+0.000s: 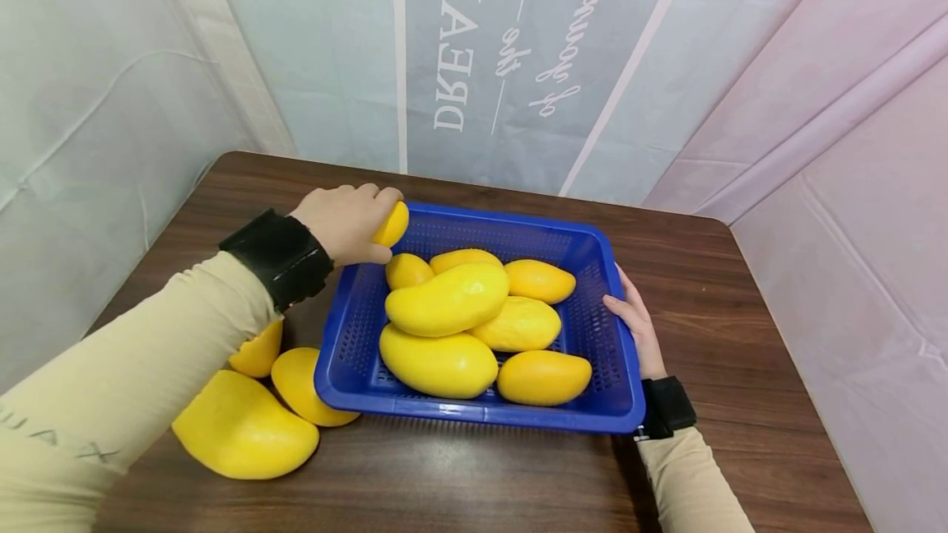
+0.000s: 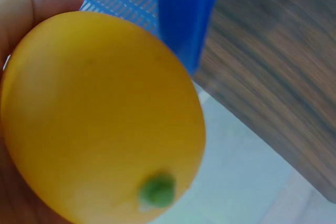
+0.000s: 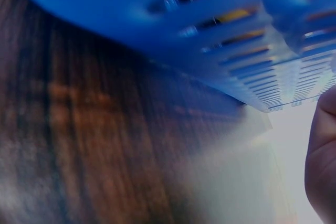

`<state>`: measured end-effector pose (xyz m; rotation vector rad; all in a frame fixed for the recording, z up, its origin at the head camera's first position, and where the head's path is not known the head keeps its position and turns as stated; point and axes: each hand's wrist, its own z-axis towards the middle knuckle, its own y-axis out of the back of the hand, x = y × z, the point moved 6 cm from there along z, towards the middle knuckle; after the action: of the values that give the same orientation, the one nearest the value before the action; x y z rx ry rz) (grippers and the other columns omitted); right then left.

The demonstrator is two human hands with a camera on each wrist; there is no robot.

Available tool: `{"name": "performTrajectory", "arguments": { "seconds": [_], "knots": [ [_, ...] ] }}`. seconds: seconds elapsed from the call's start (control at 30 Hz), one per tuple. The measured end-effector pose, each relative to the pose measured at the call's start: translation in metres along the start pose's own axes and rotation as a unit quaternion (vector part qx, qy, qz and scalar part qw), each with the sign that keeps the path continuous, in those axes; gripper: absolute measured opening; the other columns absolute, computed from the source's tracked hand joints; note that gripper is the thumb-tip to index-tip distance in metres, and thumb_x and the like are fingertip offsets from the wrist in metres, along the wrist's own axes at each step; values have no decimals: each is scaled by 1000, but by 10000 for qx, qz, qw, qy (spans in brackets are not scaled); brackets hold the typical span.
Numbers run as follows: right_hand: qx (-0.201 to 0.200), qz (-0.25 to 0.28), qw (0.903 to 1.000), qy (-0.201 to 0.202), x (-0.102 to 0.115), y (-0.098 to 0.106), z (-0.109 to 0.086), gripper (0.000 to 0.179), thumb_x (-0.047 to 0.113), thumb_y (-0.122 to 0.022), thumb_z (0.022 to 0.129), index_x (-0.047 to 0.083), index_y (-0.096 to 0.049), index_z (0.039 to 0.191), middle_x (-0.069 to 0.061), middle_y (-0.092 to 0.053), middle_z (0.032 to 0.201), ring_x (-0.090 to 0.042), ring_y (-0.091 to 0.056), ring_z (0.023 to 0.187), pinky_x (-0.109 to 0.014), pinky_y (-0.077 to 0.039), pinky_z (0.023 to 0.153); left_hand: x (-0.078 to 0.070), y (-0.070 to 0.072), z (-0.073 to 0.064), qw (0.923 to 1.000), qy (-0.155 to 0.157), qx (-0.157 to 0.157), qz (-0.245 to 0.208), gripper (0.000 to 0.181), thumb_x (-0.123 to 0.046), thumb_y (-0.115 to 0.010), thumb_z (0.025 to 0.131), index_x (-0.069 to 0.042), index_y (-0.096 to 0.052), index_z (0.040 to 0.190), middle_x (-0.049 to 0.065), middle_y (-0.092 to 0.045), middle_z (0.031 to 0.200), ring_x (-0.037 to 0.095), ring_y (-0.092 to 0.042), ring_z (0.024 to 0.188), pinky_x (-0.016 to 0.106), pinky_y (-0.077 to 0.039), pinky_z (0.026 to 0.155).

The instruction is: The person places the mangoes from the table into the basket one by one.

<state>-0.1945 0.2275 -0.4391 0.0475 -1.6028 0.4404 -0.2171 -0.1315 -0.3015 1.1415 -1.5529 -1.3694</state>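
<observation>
My left hand (image 1: 346, 224) grips a yellow-orange mango (image 1: 392, 224) over the back left corner of a blue plastic basket (image 1: 481, 414). In the left wrist view that mango (image 2: 105, 114) fills much of the picture, its green stem end showing, with the basket wall (image 2: 181, 19) behind it. My right hand (image 1: 635, 323) holds the basket's right rim, thumb over the edge and the other fingers mostly hidden outside. Several mangoes lie in the basket, a long yellow mango (image 1: 448, 300) on top of others. The basket's slotted side (image 3: 131, 19) shows in the right wrist view.
On the brown wooden table (image 1: 726, 336), left of the basket, lie a large mango (image 1: 244, 430), a smaller mango (image 1: 304, 385) by the basket's front left corner, and another mango (image 1: 259, 352) partly behind my left sleeve. A printed cloth (image 1: 504, 130) hangs behind the table's back edge.
</observation>
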Motion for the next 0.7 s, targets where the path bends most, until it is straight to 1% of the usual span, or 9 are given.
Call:
{"name": "performTrajectory", "arguments": {
  "seconds": [0.13,0.2,0.33,0.43,0.57,0.7],
  "knots": [
    [15,26,10000,36,0,0,0,56,18,-31,108,23,-12,160,-9,-26,158,-12,-57,121,-28,-54,94,-8,-4,5,9998,-4,139,-160,71,-40,-70,84,-16,-44,145,19,-57,123,37,-58,104,54,-52,86],
    [4,32,10000,33,0,1,0,56,18,-31,108,23,-12,160,-9,-27,157,-12,-58,121,-28,-54,93,-12,-6,8,9995,-38,229,-226,71,-42,-69,84,-17,-44,146,21,-57,124,38,-57,105,53,-52,88],
    [-40,53,10000,-13,0,1,0,57,18,-33,107,23,-11,160,-8,-28,157,-10,-58,120,-27,-54,93,-19,-10,13,9982,-101,401,-431,74,-45,-69,85,-16,-42,147,19,-61,121,34,-59,102,49,-52,88],
    [-48,63,10000,-29,0,1,0,57,18,-33,107,23,-11,160,-8,-28,157,-10,-58,120,-27,-54,93,-22,-14,16,9974,-99,472,-543,76,-47,-70,84,-14,-42,147,17,-63,117,32,-60,100,48,-52,85],
    [-50,37,10000,-72,0,2,0,57,19,-33,107,24,-12,160,-8,-27,157,-11,-58,120,-27,-54,93,-25,-19,20,9975,-65,496,-507,80,-48,-70,83,-12,-41,148,17,-63,120,32,-61,103,48,-53,85],
    [-59,-28,9999,-111,-1,2,0,57,20,-34,107,24,-12,160,-7,-27,157,-12,-58,122,-28,-54,94,-28,-24,22,9976,-36,500,-477,83,-49,-70,83,-6,-40,148,17,-63,124,31,-61,107,48,-53,87]
  ]
}}
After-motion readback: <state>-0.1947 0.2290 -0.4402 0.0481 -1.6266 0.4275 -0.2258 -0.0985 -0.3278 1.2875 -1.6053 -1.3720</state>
